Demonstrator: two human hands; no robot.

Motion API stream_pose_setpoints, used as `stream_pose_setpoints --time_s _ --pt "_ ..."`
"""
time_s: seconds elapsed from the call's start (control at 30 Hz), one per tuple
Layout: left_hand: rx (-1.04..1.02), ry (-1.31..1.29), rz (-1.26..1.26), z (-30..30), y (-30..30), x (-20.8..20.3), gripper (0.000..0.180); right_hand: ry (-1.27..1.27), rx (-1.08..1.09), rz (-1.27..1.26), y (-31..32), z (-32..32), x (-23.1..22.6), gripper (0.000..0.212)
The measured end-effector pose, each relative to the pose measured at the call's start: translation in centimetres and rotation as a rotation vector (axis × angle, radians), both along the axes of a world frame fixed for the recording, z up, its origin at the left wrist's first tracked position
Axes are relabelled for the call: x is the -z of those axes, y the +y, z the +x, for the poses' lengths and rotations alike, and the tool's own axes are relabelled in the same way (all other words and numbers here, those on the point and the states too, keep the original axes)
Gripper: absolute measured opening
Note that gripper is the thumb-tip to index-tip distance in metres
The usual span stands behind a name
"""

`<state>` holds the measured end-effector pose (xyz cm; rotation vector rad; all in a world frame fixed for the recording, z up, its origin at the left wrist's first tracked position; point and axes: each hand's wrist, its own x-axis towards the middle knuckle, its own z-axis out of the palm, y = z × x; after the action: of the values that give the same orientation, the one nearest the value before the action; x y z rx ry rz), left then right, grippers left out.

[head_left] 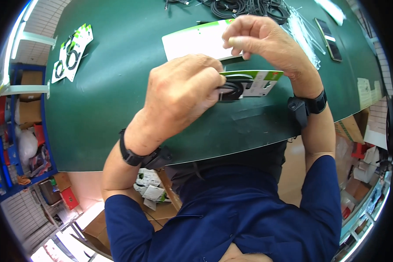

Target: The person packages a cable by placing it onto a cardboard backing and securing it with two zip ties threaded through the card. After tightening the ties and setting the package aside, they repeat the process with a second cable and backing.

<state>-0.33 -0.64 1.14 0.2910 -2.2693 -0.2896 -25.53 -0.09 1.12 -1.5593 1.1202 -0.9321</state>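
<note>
My left hand is closed on a green-and-white backing card, gripping its left side over the table's near part. A coiled black cable lies against the card's face, partly covered by my fingers. Just beyond and to the right, my right hand is raised with its fingers curled and the thumb pressed in. Whatever may be between those fingertips is too small to make out. Under and beside that hand lies a flat white card stack with a green edge.
Finished-looking cards with coiled cables lie at the far left of the green table. A heap of black cables sits at the back. White cable ties and a phone are at right. Below stands a box of cards.
</note>
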Motion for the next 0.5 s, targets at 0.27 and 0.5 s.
stream_pose_setpoints --time_s 0.27,0.5 --pt "-0.177 0.021 0.616 1.0 0.5 0.4 0.014 0.397 -0.069 -0.51 2.4 2.4 -2.5 0.023" --pt "-0.199 0.007 0.688 1.1 0.3 1.2 0.013 0.588 -0.035 -0.693 2.6 4.4 -0.7 0.02"
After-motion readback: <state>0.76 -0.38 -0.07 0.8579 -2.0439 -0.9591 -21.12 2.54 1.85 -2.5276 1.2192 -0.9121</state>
